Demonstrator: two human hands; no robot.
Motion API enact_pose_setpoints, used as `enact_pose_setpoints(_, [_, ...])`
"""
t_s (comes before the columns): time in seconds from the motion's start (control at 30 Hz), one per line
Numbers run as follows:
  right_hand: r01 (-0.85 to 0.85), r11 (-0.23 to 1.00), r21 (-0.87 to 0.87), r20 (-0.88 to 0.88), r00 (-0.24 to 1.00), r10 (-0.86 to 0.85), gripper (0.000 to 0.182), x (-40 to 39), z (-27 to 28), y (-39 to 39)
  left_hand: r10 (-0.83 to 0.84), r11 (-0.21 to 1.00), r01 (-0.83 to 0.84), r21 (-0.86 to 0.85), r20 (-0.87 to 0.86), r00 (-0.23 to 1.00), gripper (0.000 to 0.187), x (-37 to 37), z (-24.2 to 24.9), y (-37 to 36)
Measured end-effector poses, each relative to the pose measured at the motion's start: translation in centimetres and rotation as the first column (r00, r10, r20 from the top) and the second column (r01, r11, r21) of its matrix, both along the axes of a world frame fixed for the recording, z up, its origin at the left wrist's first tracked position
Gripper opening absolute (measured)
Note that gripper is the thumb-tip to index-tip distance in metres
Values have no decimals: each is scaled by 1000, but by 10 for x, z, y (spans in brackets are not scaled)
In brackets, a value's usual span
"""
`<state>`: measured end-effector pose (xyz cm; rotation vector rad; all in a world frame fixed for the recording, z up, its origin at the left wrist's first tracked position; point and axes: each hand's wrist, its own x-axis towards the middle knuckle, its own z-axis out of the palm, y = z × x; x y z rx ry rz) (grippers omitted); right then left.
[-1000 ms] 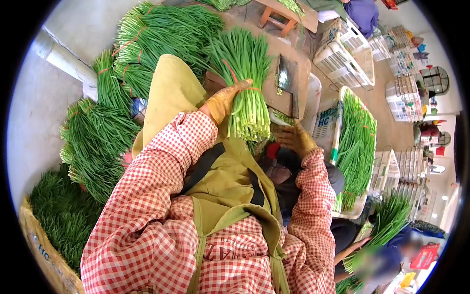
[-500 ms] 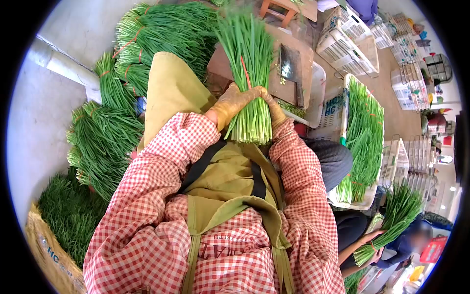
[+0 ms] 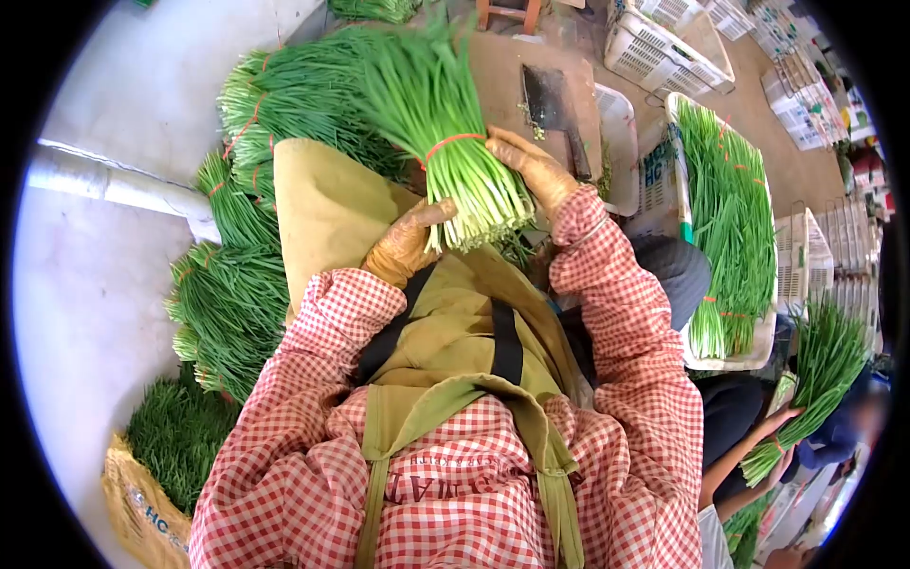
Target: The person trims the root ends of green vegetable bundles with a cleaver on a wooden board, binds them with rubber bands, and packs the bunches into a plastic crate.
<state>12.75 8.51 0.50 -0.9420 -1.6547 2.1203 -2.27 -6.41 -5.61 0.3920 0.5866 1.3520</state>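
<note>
Chives [image 3: 431, 114], one bunch tied with an orange band [image 3: 453, 140], now lie slanted across the person's lap, tips fanning up and to the left, cut ends pointing down toward the apron [image 3: 445, 332]. Half a second ago the bunch stood nearly upright with both gloved hands wrapped round its stem end; since then it has tipped over and the grip has spread. To my eye that looks like squaring up the cut ends. The left hand [image 3: 403, 248] cups the cut ends from below, fingers curled against them. The right hand [image 3: 531, 171] lies along the bunch's right side just under the band, fingers loosely closed on the stems. Behind them sits a worktop [image 3: 493, 76] with a cleaver [image 3: 548, 100] on it. More tied bunches [image 3: 237, 284] are heaped to the left, and a crate [image 3: 730, 209] of chives stands to the right.
</note>
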Motion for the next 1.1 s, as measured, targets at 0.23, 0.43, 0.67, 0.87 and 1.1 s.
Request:
enact_pose_setpoints(0.23, [-80, 889, -452, -60, 996, 59, 74, 18, -42, -1, -172, 977, 168, -130, -17, 985, 59, -19, -42, 11])
enact_pose_setpoints(0.43, [1, 997, -81, -2, 1000, -1, 68, 16, -63, -12, 77, 988, -84, -128, -63, 995, 63, -26, -33, 31])
enact_pose_setpoints(0.67, [-151, 931, -332, -247, 967, 69, 70, 54, -58, 26, 256, 952, -201, -232, 242, 936, 84, -23, 0, 30])
enact_pose_setpoints(0.87, [89, 984, -157, 300, 953, -38, 71, 68, -89, 35, 188, 981, -196, 6, 244, 951, 91, -26, -5, 32])
enact_pose_setpoints(1.1, [72, 992, 100, 124, 989, -84, 56, 53, -64, 12, 159, 987, -158, -18, 166, 973, 81, -21, -9, 25])
